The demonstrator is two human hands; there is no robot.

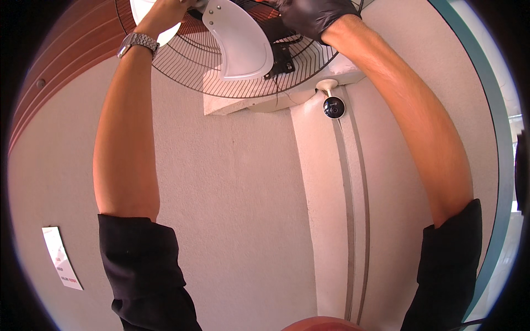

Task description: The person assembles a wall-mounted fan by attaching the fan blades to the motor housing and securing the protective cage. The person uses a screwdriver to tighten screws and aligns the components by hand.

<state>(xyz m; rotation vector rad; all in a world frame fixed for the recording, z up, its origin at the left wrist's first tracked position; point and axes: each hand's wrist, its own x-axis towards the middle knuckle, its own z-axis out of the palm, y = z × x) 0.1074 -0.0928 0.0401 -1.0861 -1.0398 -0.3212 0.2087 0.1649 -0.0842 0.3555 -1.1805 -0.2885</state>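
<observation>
Both my arms reach up to a large fan at the top edge of the head view. Its white blade point(237, 41) hangs down in front of the dark wire guard point(190, 83). My left hand point(164, 15), bare with a metal watch point(138, 45) on the wrist, is closed near the fan's hub, in front of another white blade point(168, 36). My right hand point(314, 15), in a black glove, curls at the guard's right side. The upper edge cuts off part of both hands, so what their fingers grip is hidden. A black bracket piece point(281, 62) sits behind the guard.
A small round camera point(333, 107) hangs below the fan beside a wall ledge point(232, 106). Conduits point(353, 220) run down the wall corner. Red-brown slatted panelling point(61, 60) is at upper left, a white sign point(62, 258) at lower left, a teal frame point(491, 110) at right.
</observation>
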